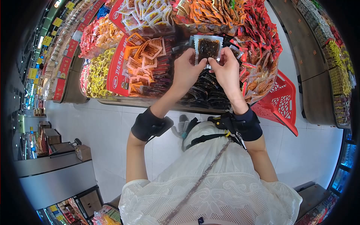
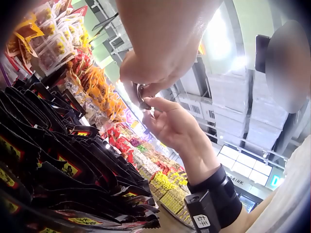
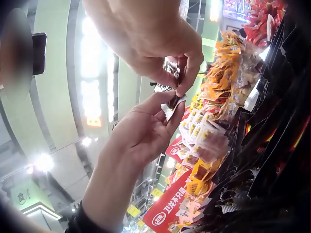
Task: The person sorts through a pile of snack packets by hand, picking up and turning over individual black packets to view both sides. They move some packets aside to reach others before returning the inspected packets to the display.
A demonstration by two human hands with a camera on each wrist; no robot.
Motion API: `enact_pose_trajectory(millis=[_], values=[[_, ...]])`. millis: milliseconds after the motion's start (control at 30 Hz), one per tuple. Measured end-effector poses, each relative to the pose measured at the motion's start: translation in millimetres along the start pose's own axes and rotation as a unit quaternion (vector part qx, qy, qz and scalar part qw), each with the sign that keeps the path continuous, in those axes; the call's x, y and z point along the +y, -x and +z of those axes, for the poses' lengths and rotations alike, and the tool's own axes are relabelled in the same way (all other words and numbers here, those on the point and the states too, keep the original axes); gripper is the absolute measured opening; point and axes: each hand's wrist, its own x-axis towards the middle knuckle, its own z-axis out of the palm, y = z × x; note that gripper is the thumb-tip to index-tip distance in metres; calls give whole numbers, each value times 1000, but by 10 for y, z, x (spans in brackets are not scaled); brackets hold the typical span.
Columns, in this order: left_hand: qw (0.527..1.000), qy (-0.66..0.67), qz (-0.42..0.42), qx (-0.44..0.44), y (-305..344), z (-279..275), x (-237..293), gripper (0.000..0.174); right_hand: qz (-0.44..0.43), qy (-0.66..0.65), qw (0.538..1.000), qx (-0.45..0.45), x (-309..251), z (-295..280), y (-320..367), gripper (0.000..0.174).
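Both hands hold a small sealed snack packet point(image 1: 208, 48), a clear pouch with silvery crimped edges and dark brown food inside. My left hand point(image 1: 186, 71) pinches its left lower side, and my right hand point(image 1: 227, 70) pinches the right lower side. The two thumbs nearly meet at the bottom edge. Seen edge-on in the right wrist view, the packet point(image 3: 176, 103) lies between the fingertips of both hands. Under the hands are rows of black snack packets point(image 1: 206, 92), part of the display bin. In the left wrist view the left hand point(image 2: 160, 63) hides most of the packet.
Orange-wrapped snacks point(image 1: 144, 56) lie to the left behind a red printed sign point(image 1: 117, 71). Red packets point(image 1: 264, 30) are heaped at the right. A red plastic basket point(image 1: 279, 99) stands beside the bin's right end. Stocked shelves point(image 1: 318, 67) line the far right.
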Motion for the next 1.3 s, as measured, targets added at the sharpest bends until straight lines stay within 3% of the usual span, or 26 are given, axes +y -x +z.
enact_pose_trajectory(millis=[200,300,367,833,1300], values=[[998,50,-19,-38,-2,-51,59,19,-36,36,998,-39,59,-106,-43,19],[985,140,-50,-83,-7,-86,118,20,-50,-15,997,-63,64,-175,-151,16],[973,190,-83,-101,26,-74,166,21,-24,-103,994,-30,-15,-196,-192,14],[973,181,-80,-116,105,-14,142,20,-41,-36,998,-10,-31,-304,-209,10],[974,179,-73,-116,102,15,148,19,-21,-49,998,-18,-25,-332,-216,10]])
